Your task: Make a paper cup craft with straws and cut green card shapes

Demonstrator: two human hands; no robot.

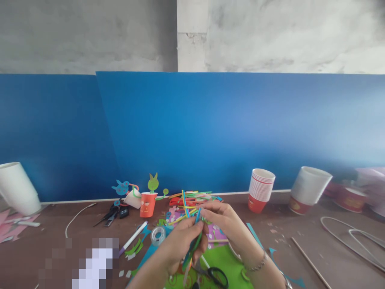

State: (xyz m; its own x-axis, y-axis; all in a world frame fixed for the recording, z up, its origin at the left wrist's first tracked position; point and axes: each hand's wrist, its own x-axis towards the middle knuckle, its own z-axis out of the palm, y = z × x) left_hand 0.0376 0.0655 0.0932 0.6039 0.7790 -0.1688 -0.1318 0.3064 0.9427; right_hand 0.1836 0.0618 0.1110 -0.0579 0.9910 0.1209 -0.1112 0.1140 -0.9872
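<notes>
**Several coloured straws (pixel 187 261) held in a bunch**

The left hand (pixel 184 240) has its fingers curled firmly round the coloured straws, whose lower ends stick out beneath it. The right hand (pixel 221 218) comes in at the upper ends; its fingers are bent towards the thumb, but I cannot tell whether they pinch a straw. The bunch is held up above a green sheet (pixel 224 261) on the counter (pixel 279 257), in front of a pile of loose straws (pixel 200 197).

The step in hand looks like sorting or lining up the straws. The next move probably calls for a steady left grip while the right fingers single out or even up the tips. Scissors (pixel 207 272) lie just below the hands and a tape roll (pixel 153 237) sits to their left, both apparently within easy reach should cutting or fastening be needed.
</notes>
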